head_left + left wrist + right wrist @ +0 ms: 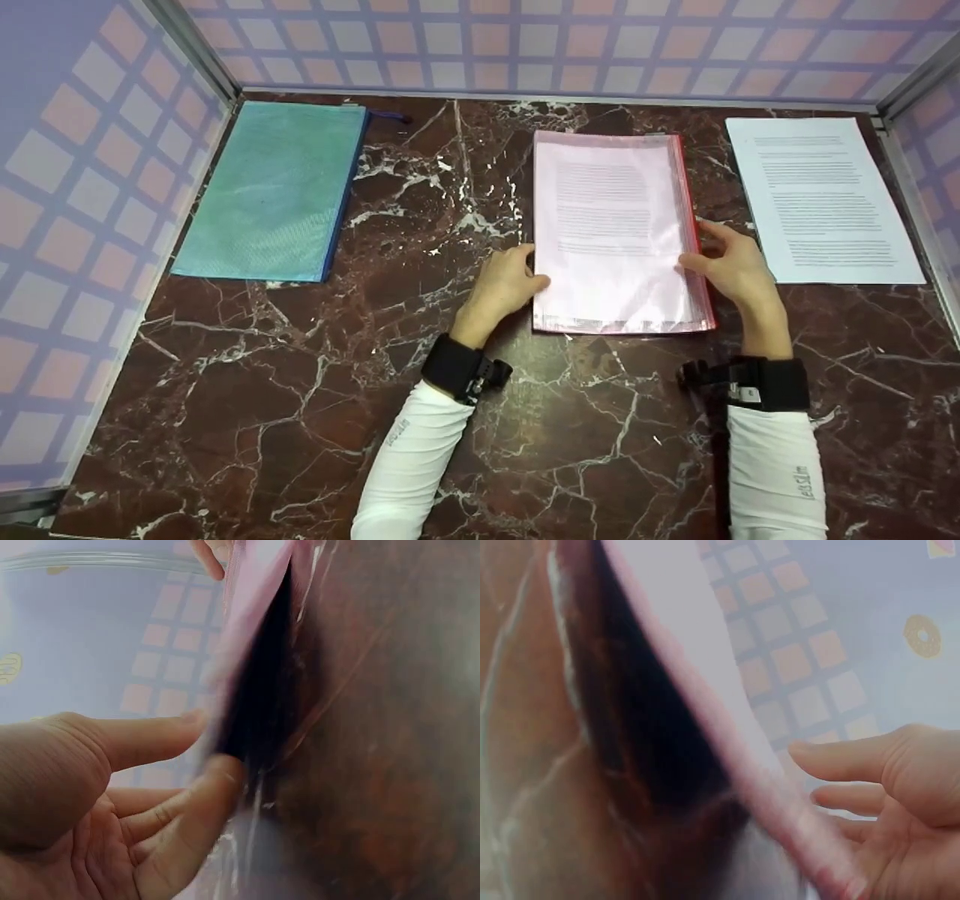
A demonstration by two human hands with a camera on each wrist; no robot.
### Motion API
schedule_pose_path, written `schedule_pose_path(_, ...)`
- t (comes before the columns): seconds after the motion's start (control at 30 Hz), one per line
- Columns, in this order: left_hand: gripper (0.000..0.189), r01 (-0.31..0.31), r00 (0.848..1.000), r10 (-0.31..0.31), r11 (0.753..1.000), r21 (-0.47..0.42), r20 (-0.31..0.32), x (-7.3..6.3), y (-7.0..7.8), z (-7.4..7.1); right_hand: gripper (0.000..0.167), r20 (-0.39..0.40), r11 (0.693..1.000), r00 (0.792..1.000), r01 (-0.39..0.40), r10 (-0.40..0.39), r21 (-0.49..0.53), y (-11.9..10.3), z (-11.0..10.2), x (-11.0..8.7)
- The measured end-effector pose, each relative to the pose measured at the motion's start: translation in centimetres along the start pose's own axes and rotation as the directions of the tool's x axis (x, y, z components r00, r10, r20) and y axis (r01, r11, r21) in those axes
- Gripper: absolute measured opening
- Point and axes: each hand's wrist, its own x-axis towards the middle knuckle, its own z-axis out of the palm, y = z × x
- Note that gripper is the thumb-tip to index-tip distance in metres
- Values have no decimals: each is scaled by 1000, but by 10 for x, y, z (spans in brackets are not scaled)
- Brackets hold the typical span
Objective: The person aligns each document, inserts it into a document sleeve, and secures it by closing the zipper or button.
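Observation:
A see-through pink zip document pouch (611,289) with a red right edge lies lengthwise before me, a printed sheet showing through it. My left hand (499,289) pinches its left edge low down, thumb on top. On the opposite side my right hand (739,270) grips the red edge, thumb over the face and fingers beyond the rim. In the left wrist view the pouch (255,607) is seen edge-on between thumb and fingers. A dark shadow lies under the pouch (697,705) in the right wrist view.
A green mesh zip pouch (274,191) with a blue edge lies at the back left. Printed paper (825,184) lies at the back right, close to my right hand. Checked panels (480,45) wall in the back and sides of the dark marble-patterned table (300,420).

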Motion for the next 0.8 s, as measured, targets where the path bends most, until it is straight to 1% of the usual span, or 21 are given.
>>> schedule_pose_path(0.07,52,-6,1000,6,999,38,-16,-2,2,-2,71,3,999,1000,18,-18,-50,-4,0,-2)
schedule_pose_path(0.13,53,-6,1000,7,998,70,-18,-5,4,-3,72,21,991,1000,25,-23,-130,-7,1,-3)
schedule_pose_path(0.2,56,-18,1000,18,993,121,-1,-8,7,-3,72,41,976,999,37,-29,-216,-12,3,-5)
schedule_pose_path(0.27,56,-46,999,41,980,191,31,-11,10,-2,73,80,957,996,57,-36,-283,-19,7,-7)
schedule_pose_path(0.3,55,-67,997,57,971,229,50,-13,11,-2,72,108,947,993,81,-49,-311,-23,10,-8)
schedule_pose_path(0.37,51,-118,991,94,945,304,94,-16,14,-1,70,176,918,980,155,-95,-366,-30,16,-12)
schedule_pose_path(0.47,44,-187,978,138,906,380,155,-20,17,1,69,301,866,943,267,-144,-422,-41,28,-17)
schedule_pose_path(0.53,38,-227,970,161,874,430,184,-22,18,4,67,358,835,919,324,-165,-445,-47,35,-20)
schedule_pose_path(0.57,36,-243,966,171,857,455,193,-22,19,6,67,374,826,912,336,-166,-453,-49,37,-22)
schedule_pose_path(0.63,33,-270,960,191,824,499,205,-22,20,10,68,385,811,908,348,-166,-471,-51,41,-23)
schedule_pose_path(0.7,31,-286,956,201,796,533,212,-22,21,14,70,376,801,912,344,-162,-490,-50,43,-23)
schedule_pose_path(0.73,32,-290,955,204,789,541,215,-22,22,16,72,371,799,916,337,-155,-499,-49,43,-22)
schedule_pose_path(0.8,33,-296,953,207,784,545,220,-21,23,20,75,362,799,923,316,-133,-511,-47,42,-20)
